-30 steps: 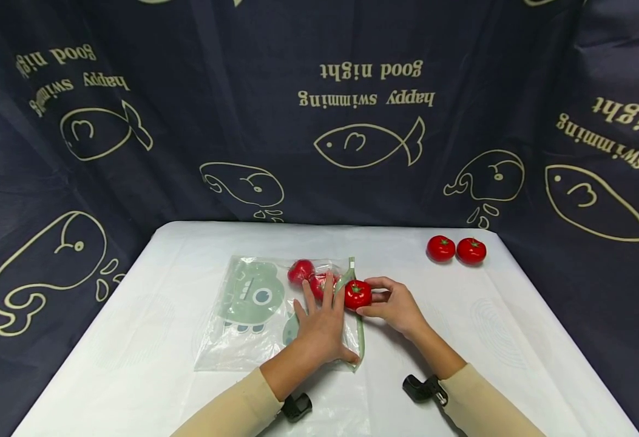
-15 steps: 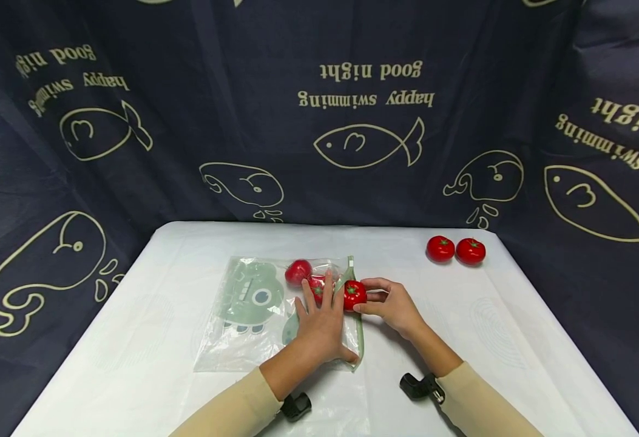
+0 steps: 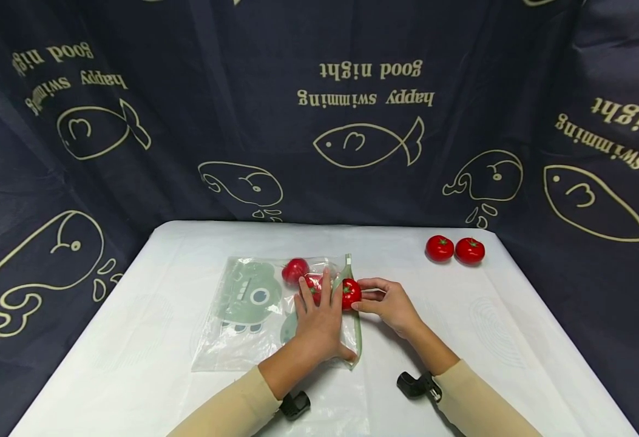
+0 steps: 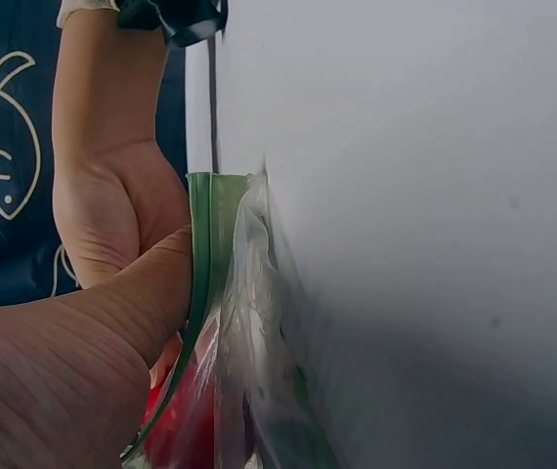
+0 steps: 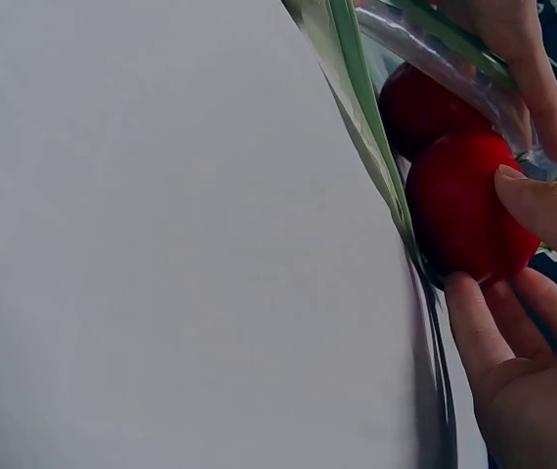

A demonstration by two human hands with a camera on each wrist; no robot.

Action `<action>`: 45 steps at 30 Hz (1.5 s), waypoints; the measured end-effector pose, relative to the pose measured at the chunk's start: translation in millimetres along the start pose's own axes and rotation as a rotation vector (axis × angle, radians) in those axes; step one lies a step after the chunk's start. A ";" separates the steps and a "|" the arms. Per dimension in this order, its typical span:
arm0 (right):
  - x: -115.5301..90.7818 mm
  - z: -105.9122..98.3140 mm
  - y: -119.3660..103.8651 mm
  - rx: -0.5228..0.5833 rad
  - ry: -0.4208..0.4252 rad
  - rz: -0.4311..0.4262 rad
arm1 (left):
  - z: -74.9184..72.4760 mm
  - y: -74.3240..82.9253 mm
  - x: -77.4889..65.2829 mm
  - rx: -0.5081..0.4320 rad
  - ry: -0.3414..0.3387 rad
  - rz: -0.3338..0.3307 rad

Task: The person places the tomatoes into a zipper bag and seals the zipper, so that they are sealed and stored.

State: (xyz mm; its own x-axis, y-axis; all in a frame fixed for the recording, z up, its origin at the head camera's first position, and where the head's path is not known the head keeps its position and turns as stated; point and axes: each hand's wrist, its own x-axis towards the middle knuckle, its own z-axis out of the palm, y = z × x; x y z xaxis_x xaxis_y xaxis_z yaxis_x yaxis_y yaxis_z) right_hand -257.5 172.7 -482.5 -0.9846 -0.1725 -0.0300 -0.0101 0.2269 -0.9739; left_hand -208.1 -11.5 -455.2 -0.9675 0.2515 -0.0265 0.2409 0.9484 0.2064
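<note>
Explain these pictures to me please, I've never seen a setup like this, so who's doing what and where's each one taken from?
No robot here, just a person working bare-handed. The wide view looks forward and down from the head; two closer views look from the wrists. On a white table lies a clear printed bag with two red fruits inside. The left hand is spread over it, while the right hand holds a tomato at its green-edged opening. Two more tomatoes sit at the back right.
</note>
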 end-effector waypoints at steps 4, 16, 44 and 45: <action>0.7 2.0 -1.1 -0.005 -0.001 -0.007 | -1.3 0.0 0.0 0.019 -0.002 -0.003; 1.8 8.8 -3.3 0.064 -0.032 0.007 | -4.5 0.3 0.9 0.055 -0.012 0.008; 12.4 10.7 -0.4 0.129 -0.047 -0.016 | -3.2 0.1 -0.4 0.116 0.004 0.018; 12.0 9.6 -0.8 0.132 -0.049 -0.017 | -3.4 0.2 -0.5 0.117 0.002 0.018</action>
State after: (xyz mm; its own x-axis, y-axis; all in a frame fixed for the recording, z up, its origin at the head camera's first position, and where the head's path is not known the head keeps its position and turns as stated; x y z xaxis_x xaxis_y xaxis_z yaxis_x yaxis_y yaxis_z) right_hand -267.6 161.3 -484.3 -0.9748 -0.2222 -0.0212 -0.0001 0.0956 -0.9954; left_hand -207.8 -12.1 -451.8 -0.9630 0.2688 -0.0220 0.2658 0.9597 0.0912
